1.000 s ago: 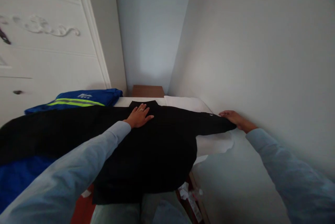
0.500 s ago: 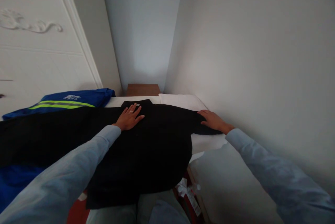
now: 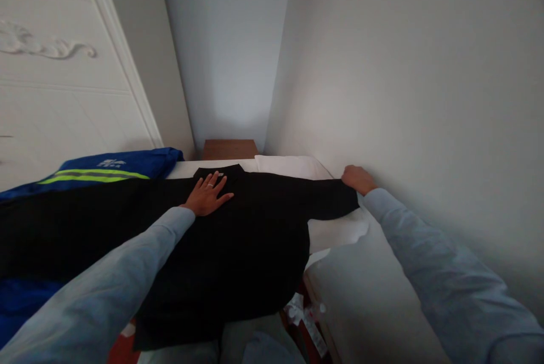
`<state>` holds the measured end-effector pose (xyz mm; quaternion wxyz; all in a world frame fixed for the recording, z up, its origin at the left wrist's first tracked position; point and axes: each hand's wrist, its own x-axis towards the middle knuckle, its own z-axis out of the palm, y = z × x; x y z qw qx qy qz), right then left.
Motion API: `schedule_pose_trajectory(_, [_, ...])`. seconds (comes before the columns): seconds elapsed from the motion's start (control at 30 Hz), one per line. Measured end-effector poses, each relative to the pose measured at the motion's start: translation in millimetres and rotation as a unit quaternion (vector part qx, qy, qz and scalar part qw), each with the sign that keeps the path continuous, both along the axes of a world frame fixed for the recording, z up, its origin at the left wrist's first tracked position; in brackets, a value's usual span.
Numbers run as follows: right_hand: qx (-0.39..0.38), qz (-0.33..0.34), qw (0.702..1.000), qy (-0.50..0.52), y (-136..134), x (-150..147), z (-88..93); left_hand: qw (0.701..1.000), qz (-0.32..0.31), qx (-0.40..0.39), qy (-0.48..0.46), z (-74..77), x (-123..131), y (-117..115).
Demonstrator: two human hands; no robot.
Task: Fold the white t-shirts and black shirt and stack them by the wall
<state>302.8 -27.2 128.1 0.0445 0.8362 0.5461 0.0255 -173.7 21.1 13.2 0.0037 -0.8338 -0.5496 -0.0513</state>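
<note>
A black short-sleeved shirt [image 3: 255, 239] lies spread out, its collar at the far side and its hem hanging toward me. My left hand [image 3: 207, 194] rests flat just below the collar, fingers spread, a ring on one finger. At the right, my right hand [image 3: 358, 179] is closed on the upper corner of the shirt's sleeve end. Its fingertips are partly hidden. The sleeve [image 3: 331, 197] reaches out straight toward the wall. More black cloth [image 3: 63, 216] stretches away to the left; I cannot tell where the shirt ends there.
A blue garment [image 3: 114, 165] with a yellow-green stripe lies behind at the left. White bedding [image 3: 293, 165] shows beyond the shirt. A brown wooden piece [image 3: 229, 149] stands at the back. The wall [image 3: 403, 97] rises close on the right, a white cabinet [image 3: 63, 69] on the left.
My right hand has moved outward to the sleeve's end and closed on its corner; before, it lay with fingers extended on the sleeve. My left hand stays flat near the collar.
</note>
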Motion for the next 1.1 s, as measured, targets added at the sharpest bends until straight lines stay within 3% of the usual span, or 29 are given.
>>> schedule_pose_trajectory(0.1, [0.0, -0.027, 0.999, -0.04, -4.3, -7.8, 5.7, 1.0, 0.001, -0.001, 0.001, 1.7, 0.9, -1.4])
schedule_pose_trajectory(0.17, [0.014, 0.004, 0.996, -0.085, -8.9, -18.9, 7.9, 1.0, 0.001, -0.001, 0.0, 2.2, 1.5, -1.6])
schedule_pose_trajectory(0.3, [0.066, 0.202, 0.973, -0.094, -19.5, -52.1, -7.1, 1.0, 0.002, -0.004, 0.001, 2.1, 1.9, -0.3])
schedule_pose_trajectory(0.4, [0.062, 0.386, 0.92, 0.017, -23.1, -74.3, -38.4, 1.0, -0.001, -0.007, -0.001, 0.9, 1.0, 1.2])
schedule_pose_trajectory(0.47, [0.054, 0.441, 0.892, 0.078, -20.4, -80.4, -61.0, 1.0, -0.004, 0.0, -0.005, -0.3, 0.3, 2.0])
schedule_pose_trajectory(0.53, [0.056, 0.43, 0.896, 0.099, -13.9, -76.7, -78.1, 1.0, -0.006, 0.008, -0.007, -1.2, -0.3, 2.3])
schedule_pose_trajectory(0.63, [0.063, 0.376, 0.92, 0.092, -2.7, -54.5, -89.8, 1.0, -0.005, 0.011, -0.001, -1.3, -0.1, 1.8])
schedule_pose_trajectory(0.87, [0.086, 0.316, 0.943, 0.057, -4.4, 5.7, -99.8, 1.0, -0.002, 0.005, -0.007, -0.4, 1.2, 1.3])
schedule_pose_trajectory(1.0, [0.119, 0.313, 0.941, 0.046, -11.4, 14.8, -103.9, 1.0, -0.004, 0.005, -0.008, -1.7, 0.7, 2.4])
schedule_pose_trajectory(1.1, [0.102, 0.289, 0.951, 0.028, -12.7, 16.7, -97.5, 1.0, -0.004, 0.007, -0.005, -1.5, 0.5, 2.1])
